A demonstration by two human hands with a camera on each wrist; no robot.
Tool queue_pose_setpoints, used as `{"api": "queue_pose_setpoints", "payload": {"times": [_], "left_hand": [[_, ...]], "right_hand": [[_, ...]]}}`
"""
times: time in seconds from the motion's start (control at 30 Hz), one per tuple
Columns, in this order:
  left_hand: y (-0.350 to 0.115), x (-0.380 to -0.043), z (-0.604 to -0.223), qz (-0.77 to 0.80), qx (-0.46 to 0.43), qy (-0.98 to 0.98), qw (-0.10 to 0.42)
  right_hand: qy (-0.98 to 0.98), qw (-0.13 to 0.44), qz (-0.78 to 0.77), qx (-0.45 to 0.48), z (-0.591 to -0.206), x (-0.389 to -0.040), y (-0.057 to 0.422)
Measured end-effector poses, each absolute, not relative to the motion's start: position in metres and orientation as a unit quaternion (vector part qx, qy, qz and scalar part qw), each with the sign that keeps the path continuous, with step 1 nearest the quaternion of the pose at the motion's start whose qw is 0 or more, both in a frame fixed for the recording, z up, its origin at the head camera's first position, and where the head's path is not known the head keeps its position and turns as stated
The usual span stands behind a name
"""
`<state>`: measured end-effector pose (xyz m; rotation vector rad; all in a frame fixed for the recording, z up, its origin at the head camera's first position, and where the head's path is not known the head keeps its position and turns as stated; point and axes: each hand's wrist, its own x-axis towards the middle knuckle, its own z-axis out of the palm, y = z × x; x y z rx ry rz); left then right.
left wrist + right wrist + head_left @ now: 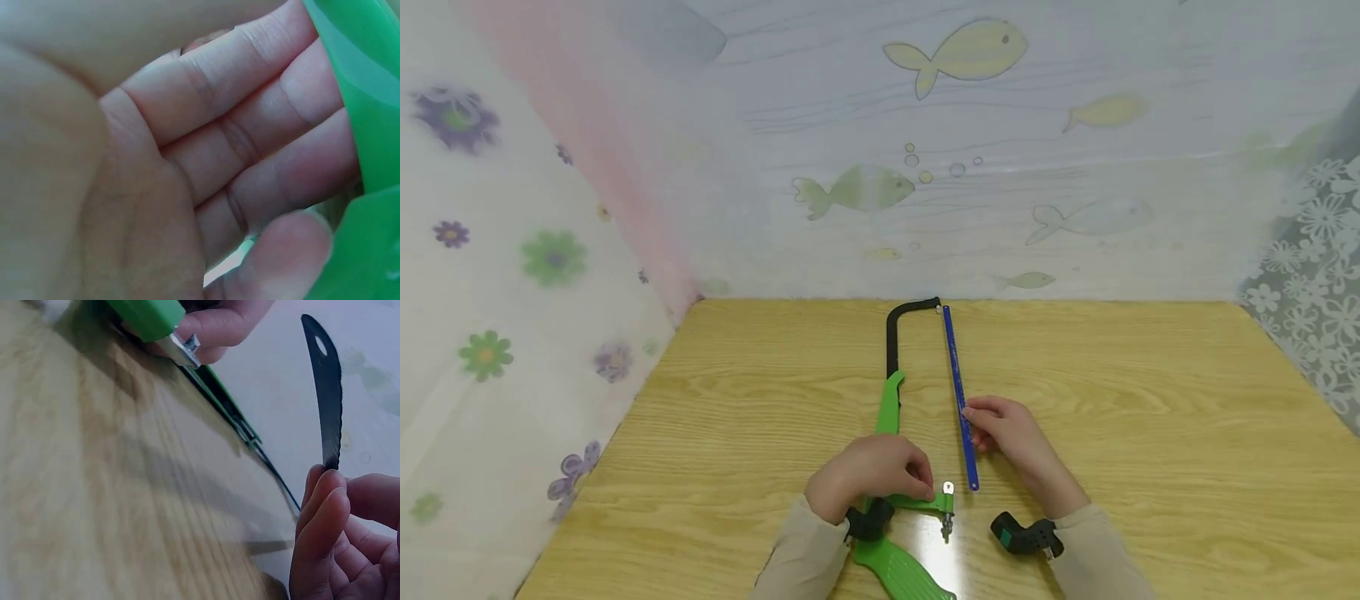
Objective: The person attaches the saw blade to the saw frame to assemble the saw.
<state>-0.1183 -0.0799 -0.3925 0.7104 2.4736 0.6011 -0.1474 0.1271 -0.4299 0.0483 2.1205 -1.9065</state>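
A hacksaw frame (pixel 889 408) with a black bent front bar (pixel 892 337) and a green handle (pixel 904 571) lies lengthwise on the table. My left hand (pixel 880 468) grips its green lower part, fingers curled against the plastic in the left wrist view. Close to those fingers is the metal blade holder (pixel 948 492) with its screw. To the right, my right hand (pixel 1011 433) pinches a blue hacksaw blade (pixel 956 367) between thumb and fingers, below the blade's middle. The right wrist view shows the blade (pixel 328 394) raised off the table, its end hole visible, apart from the frame.
The wood-grain table (pixel 760 392) meets a wall covering with fish drawings (pixel 865 187) at the back. A flowered covering (pixel 486 354) hangs at the left, and a white floral lace pattern (pixel 1322 217) stands at the right. Black wrist cameras sit on both cuffs.
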Motion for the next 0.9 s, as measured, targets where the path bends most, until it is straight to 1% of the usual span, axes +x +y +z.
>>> {"api": "queue_pose_setpoints", "payload": {"times": [0.3,0.9], "left_hand": [[-0.078,-0.117,-0.389,0.218,0.257,0.908,0.25],[-0.079,-0.118,-0.388,0.226,0.251,0.906,0.254]], "right_hand": [[0.728,0.158,-0.666,0.022,-0.421,-0.153,0.121],[0.729,0.151,-0.666,0.034,-0.43,-0.158,0.118]]}}
